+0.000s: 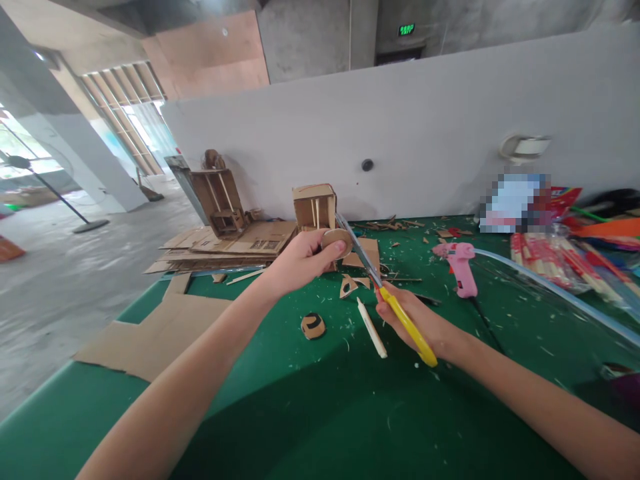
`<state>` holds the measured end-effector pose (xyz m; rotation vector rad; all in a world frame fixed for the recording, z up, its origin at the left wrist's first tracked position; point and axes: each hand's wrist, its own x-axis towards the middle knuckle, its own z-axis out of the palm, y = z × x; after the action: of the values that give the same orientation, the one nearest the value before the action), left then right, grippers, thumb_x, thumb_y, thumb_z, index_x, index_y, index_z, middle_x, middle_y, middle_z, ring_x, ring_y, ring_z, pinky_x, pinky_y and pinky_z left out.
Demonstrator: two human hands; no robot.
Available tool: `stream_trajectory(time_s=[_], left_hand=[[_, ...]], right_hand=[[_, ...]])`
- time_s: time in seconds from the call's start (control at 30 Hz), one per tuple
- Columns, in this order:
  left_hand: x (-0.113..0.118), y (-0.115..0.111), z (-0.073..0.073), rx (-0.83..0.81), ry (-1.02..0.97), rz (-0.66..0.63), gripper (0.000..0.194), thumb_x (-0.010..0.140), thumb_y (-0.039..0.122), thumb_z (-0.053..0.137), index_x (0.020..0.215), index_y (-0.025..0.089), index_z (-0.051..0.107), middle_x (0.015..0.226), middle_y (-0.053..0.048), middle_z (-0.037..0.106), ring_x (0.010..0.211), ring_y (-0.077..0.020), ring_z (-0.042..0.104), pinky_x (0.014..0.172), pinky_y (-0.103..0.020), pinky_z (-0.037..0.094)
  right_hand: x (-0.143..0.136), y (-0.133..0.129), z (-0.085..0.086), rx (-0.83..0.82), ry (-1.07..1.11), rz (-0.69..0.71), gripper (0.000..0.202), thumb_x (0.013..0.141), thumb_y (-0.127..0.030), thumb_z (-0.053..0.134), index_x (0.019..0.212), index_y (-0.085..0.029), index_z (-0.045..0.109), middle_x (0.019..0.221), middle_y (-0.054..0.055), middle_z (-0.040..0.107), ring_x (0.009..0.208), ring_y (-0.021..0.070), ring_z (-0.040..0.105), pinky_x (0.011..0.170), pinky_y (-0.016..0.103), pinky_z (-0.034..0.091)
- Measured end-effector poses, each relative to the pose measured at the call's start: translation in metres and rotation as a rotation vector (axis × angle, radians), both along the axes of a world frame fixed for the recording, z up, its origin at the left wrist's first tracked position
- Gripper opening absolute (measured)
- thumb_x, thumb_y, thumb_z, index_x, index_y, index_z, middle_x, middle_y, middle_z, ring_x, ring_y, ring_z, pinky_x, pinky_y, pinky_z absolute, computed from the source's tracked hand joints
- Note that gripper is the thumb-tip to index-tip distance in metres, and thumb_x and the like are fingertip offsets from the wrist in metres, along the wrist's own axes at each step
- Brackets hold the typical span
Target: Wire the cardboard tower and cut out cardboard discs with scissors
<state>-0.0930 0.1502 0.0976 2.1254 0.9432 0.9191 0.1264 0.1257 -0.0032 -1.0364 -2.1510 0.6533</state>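
Pinched in my left hand point(306, 259) is a small round cardboard disc point(336, 239), thumb on its face. My right hand point(407, 313) is closed around scissors with yellow handles point(406, 325); their metal blades point up and left, beside the disc's right edge. Below the hands, another cardboard disc point(313, 326) with a black mark lies on the green table point(280, 380). A pale stick point(372, 328) rests left of my right hand. Cut cardboard scraps point(349, 286) lie just beyond it.
A pink glue gun point(464, 270) stands at the right, its cord trailing forward. Stacked cardboard sheets point(265, 239) and a tall cardboard structure point(217, 200) are at the back left. A smaller cardboard box point(315, 205) stands behind my left hand. Bagged sticks point(550, 260) lie far right.
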Motion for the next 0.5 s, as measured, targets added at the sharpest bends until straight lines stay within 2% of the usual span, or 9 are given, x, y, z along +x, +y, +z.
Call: stream_trajectory(time_s=[0.17, 0.3, 0.4, 0.5], left_hand=[[-0.004, 0.001, 0.002, 0.015, 0.048, 0.003, 0.033, 0.091, 0.037, 0.045, 0.063, 0.019, 0.042, 0.051, 0.004, 0.040, 0.046, -0.0073, 0.037, 0.044, -0.022, 0.027], [-0.007, 0.001, 0.007, 0.042, 0.149, -0.030, 0.032, 0.091, 0.035, 0.044, 0.063, 0.019, 0.043, 0.051, 0.004, 0.040, 0.044, -0.0071, 0.036, 0.043, -0.022, 0.027], [-0.009, 0.000, 0.012, 0.035, 0.208, -0.066, 0.029, 0.091, 0.033, 0.044, 0.065, 0.019, 0.045, 0.053, 0.004, 0.042, 0.045, -0.0069, 0.036, 0.043, -0.021, 0.028], [-0.012, -0.003, 0.016, 0.042, 0.256, -0.037, 0.027, 0.089, 0.033, 0.046, 0.067, 0.019, 0.046, 0.053, 0.004, 0.042, 0.044, -0.0071, 0.036, 0.041, -0.021, 0.027]], right_hand=[[-0.002, -0.003, 0.001, 0.010, 0.040, -0.033, 0.032, 0.092, -0.051, 0.038, 0.081, -0.021, 0.044, 0.068, 0.000, 0.048, 0.055, 0.0133, 0.045, 0.051, 0.030, 0.042], [-0.002, -0.007, 0.003, -0.013, 0.018, 0.027, 0.027, 0.092, -0.047, 0.038, 0.088, -0.021, 0.043, 0.073, 0.001, 0.050, 0.058, 0.0138, 0.047, 0.055, 0.031, 0.045], [-0.002, -0.006, 0.005, -0.017, -0.009, 0.049, 0.026, 0.093, -0.046, 0.036, 0.089, -0.021, 0.042, 0.070, 0.001, 0.049, 0.057, 0.0137, 0.045, 0.053, 0.030, 0.043], [-0.001, -0.004, 0.005, -0.014, -0.048, 0.030, 0.026, 0.093, -0.046, 0.037, 0.084, -0.021, 0.042, 0.068, 0.000, 0.048, 0.054, 0.0128, 0.042, 0.049, 0.030, 0.039]])
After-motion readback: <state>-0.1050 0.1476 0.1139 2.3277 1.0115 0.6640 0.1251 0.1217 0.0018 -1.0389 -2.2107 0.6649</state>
